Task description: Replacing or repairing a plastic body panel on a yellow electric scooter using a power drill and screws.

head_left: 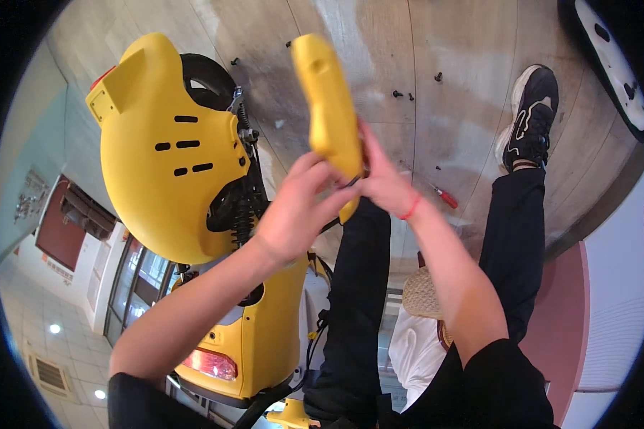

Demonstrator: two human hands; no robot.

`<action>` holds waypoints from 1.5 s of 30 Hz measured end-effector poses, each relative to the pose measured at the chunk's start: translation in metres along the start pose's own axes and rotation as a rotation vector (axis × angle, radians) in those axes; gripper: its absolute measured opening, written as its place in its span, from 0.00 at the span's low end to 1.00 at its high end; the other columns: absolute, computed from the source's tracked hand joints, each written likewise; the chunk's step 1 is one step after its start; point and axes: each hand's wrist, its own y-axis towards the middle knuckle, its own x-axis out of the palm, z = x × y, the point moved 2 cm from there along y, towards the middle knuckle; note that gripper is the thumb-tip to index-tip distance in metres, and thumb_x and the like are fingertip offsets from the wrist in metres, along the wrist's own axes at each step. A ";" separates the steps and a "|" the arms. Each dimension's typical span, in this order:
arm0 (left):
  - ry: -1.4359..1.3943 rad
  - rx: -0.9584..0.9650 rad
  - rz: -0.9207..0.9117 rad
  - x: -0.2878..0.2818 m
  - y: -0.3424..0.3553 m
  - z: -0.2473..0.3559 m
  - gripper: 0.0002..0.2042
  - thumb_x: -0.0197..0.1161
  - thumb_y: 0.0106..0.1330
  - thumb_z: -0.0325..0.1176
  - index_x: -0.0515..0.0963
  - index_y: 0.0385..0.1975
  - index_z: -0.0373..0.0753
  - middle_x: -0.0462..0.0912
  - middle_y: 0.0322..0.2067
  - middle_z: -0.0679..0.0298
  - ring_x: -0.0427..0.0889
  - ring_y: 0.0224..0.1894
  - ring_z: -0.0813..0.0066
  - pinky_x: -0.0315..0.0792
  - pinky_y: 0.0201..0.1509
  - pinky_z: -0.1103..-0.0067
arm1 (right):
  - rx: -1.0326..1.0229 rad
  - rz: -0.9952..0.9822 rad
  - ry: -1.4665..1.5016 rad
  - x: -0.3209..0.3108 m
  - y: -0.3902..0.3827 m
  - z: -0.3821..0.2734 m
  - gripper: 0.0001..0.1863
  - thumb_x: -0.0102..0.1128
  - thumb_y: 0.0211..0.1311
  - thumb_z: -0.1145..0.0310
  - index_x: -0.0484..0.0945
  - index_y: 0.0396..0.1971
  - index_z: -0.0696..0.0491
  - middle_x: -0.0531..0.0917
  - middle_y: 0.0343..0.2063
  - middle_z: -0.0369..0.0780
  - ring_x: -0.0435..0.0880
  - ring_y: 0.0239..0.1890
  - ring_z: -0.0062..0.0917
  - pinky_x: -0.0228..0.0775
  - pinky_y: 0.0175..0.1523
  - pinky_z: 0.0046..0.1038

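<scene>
A long yellow plastic panel (333, 107), slightly blurred, is held up in front of me over the floor. My right hand (385, 175), with a red string on its wrist, grips the panel's lower part from the right side. The fingers of my left hand (297, 207) are closed at the panel's lower left edge, near a small dark strip where both hands meet. What lies between the fingertips there is partly hidden. To the left stands a yellow scooter (161, 157) with slotted rear bodywork, its black spring shock absorber (243, 214) exposed beside my left hand.
Several dark screws (438, 76) lie scattered on the wood-look floor (379, 43). A red-handled screwdriver (447, 199) rests right of my right hand. My shoe (535, 118) and a white-and-black panel (612, 64) are at the right. The scooter's rear wheel (207, 79) is at the upper left.
</scene>
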 end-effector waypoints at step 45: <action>0.525 0.655 0.460 -0.220 -0.079 -0.044 0.06 0.42 0.67 0.30 0.64 0.37 0.36 0.72 0.52 0.45 0.55 0.66 0.51 0.43 0.68 0.59 | 0.128 -0.200 -0.264 0.085 0.100 0.059 0.59 0.72 0.33 0.78 0.41 0.66 0.52 0.61 0.60 0.44 0.58 0.64 0.32 0.52 0.65 0.31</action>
